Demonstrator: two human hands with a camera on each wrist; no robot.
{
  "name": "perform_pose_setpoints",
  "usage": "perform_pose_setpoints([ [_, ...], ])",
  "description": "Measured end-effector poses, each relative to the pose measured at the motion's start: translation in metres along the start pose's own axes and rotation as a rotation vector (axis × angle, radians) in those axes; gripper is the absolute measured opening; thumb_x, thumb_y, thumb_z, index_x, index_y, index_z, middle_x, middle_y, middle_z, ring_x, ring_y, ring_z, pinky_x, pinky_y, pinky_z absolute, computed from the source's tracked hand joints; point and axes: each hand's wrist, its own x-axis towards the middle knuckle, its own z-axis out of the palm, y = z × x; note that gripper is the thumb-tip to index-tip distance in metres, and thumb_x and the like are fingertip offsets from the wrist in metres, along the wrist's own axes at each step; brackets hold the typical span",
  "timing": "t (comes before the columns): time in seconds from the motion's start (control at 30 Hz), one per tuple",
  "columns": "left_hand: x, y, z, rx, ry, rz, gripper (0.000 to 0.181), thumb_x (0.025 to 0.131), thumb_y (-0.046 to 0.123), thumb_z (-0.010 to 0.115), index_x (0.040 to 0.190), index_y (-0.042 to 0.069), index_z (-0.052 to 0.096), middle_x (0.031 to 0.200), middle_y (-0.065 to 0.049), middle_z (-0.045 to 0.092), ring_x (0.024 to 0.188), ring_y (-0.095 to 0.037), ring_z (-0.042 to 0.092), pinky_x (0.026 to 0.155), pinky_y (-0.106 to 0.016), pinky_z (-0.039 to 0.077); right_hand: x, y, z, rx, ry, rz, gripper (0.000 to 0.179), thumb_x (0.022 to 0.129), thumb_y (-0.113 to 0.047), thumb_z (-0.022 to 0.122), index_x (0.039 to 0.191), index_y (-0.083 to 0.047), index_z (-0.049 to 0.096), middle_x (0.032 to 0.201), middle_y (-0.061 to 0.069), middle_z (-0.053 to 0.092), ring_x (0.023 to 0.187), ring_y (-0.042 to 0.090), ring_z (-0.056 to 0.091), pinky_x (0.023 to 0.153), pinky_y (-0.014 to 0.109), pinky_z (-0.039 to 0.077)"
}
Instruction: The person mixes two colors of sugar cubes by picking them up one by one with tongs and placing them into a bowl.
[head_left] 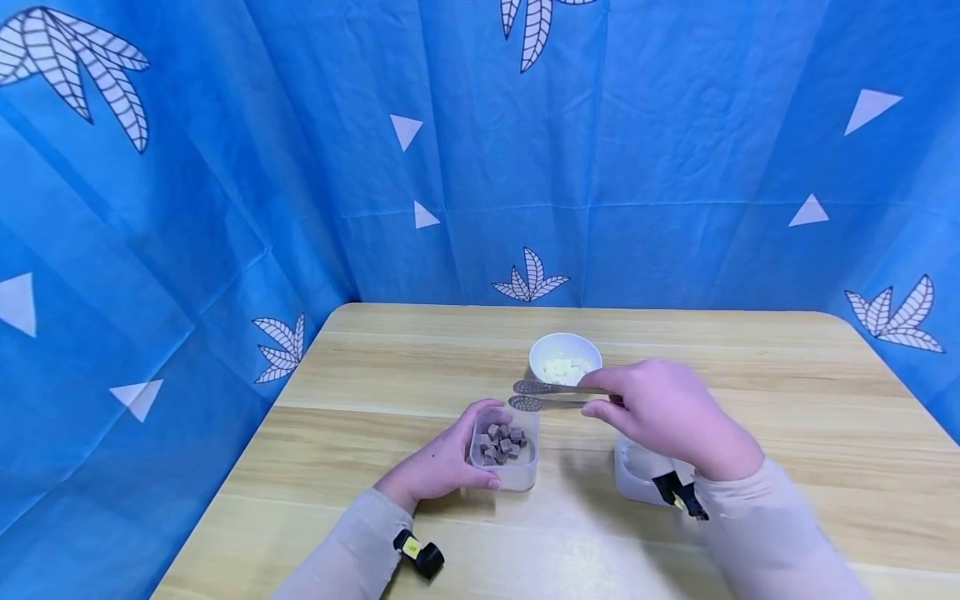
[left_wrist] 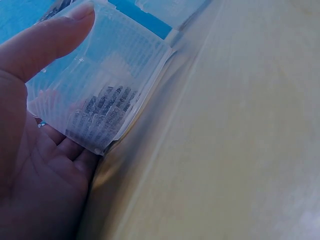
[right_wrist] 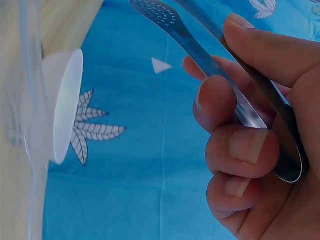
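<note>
My left hand [head_left: 442, 465] grips a clear plastic container [head_left: 517, 478] around its left side, thumb at the front. Small brown cubes [head_left: 502, 445] lie on its bottom; the left wrist view shows them [left_wrist: 102, 115] through the ribbed wall. In my right hand [head_left: 667, 412] is a pair of metal tongs [right_wrist: 187, 40], pinched between thumb and curled fingers. Their perforated tips [head_left: 534, 387] point left above the container's far rim, slightly apart with nothing between them. Just behind the tongs stands a white bowl [head_left: 562, 343] with pale cubes [head_left: 564, 370] inside.
A second clear container [head_left: 633, 485] stands on the right, partly hidden beneath my right hand and wrist. The wooden table [head_left: 420, 350] ends at a blue curtain [head_left: 480, 167] at the back and left. A black wrist camera [head_left: 427, 558] sits on my left sleeve.
</note>
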Motion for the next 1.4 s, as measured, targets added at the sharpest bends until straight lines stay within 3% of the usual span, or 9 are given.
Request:
perform_pose_setpoints([
  [0.1, 0.000, 0.000, 0.000, -0.008, 0.003, -0.009, 0.104, 0.073, 0.021, 0.090, 0.154, 0.031, 0.026, 0.150, 0.010, 0.045, 0.140, -0.015, 0.040, 0.117, -0.047, 0.028, 0.002, -0.005, 0.005, -0.007, -0.012, -0.021, 0.022, 0.092, -0.036, 0.074, 0.110, -0.022, 0.076, 0.066, -0.020, 0.049, 0.055, -0.001, 0.042, 0.048, 0.025, 0.037],
  [0.2, 0.000, 0.000, 0.000, -0.014, 0.013, -0.045, 0.104, 0.073, 0.022, 0.091, 0.153, 0.035, 0.026, 0.150, 0.007, 0.045, 0.138, -0.017, 0.042, 0.116, -0.047, 0.028, 0.003, -0.008, 0.011, -0.028, -0.010, -0.040, 0.023, 0.092, -0.038, 0.074, 0.109, -0.023, 0.076, 0.067, -0.019, 0.054, 0.055, -0.001, 0.045, 0.047, 0.026, 0.038],
  [0.37, -0.002, 0.000, 0.000, -0.007, 0.021, -0.084, 0.109, 0.073, 0.026, 0.091, 0.158, 0.026, 0.022, 0.153, 0.002, 0.042, 0.137, -0.021, 0.043, 0.116, -0.051, 0.027, 0.005, -0.015, 0.020, -0.050, -0.013, -0.061, 0.027, 0.090, -0.041, 0.076, 0.110, -0.024, 0.076, 0.078, -0.013, 0.068, 0.060, 0.002, 0.054, 0.048, 0.028, 0.042],
  [0.73, 0.000, 0.001, 0.000, -0.045, -0.004, -0.059, 0.107, 0.074, 0.022, 0.090, 0.157, 0.024, 0.023, 0.144, 0.005, 0.048, 0.131, -0.017, 0.048, 0.112, -0.045, 0.033, 0.007, -0.024, 0.031, -0.017, -0.046, -0.064, 0.024, 0.086, -0.037, 0.080, 0.106, -0.026, 0.076, 0.083, -0.012, 0.070, 0.059, 0.003, 0.054, 0.051, 0.032, 0.046],
  [0.97, -0.001, 0.003, 0.000, -0.055, -0.005, -0.048, 0.106, 0.074, 0.021, 0.090, 0.156, 0.023, 0.024, 0.146, 0.005, 0.048, 0.132, -0.016, 0.047, 0.114, -0.046, 0.032, 0.009, -0.030, 0.036, -0.035, -0.062, -0.076, 0.022, 0.084, -0.037, 0.082, 0.103, -0.027, 0.076, 0.084, -0.013, 0.067, 0.060, 0.004, 0.052, 0.052, 0.031, 0.047],
  [1.2, -0.001, 0.003, 0.000, -0.026, -0.002, -0.025, 0.105, 0.074, 0.021, 0.089, 0.157, 0.020, 0.023, 0.151, 0.007, 0.045, 0.135, -0.014, 0.045, 0.115, -0.044, 0.030, 0.011, -0.034, 0.042, -0.033, -0.070, -0.119, 0.025, 0.082, -0.035, 0.083, 0.104, -0.023, 0.077, 0.089, -0.011, 0.073, 0.067, 0.008, 0.064, 0.057, 0.036, 0.054],
  [1.4, 0.000, 0.003, 0.000, -0.034, -0.006, -0.021, 0.104, 0.075, 0.020, 0.089, 0.156, 0.021, 0.024, 0.150, 0.008, 0.045, 0.135, -0.014, 0.045, 0.115, -0.044, 0.030, 0.011, -0.035, 0.045, -0.050, -0.073, -0.089, 0.025, 0.082, -0.035, 0.083, 0.104, -0.024, 0.076, 0.089, -0.011, 0.073, 0.067, 0.011, 0.065, 0.056, 0.036, 0.053],
])
